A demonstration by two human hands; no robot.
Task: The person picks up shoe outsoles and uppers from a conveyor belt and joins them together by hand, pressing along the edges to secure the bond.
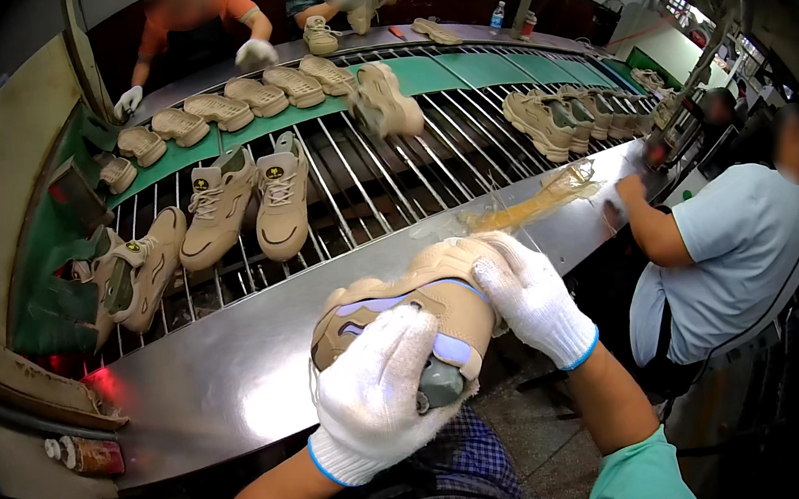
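Observation:
I hold a tan shoe (425,291) with pale purple sole panels in both hands, sole turned up toward me, just in front of the steel ledge. My left hand (378,389), in a white knit glove, wraps the heel end. My right hand (532,298), also gloved, grips the toe end. A grey last shows inside the shoe under my left hand.
A steel ledge (234,372) fronts a conveyor of metal rods (361,184) carrying several tan shoes (257,203). One blurred shoe (385,100) hangs above the rods. A person in a pale blue shirt (733,251) works at right; two others stand across the line.

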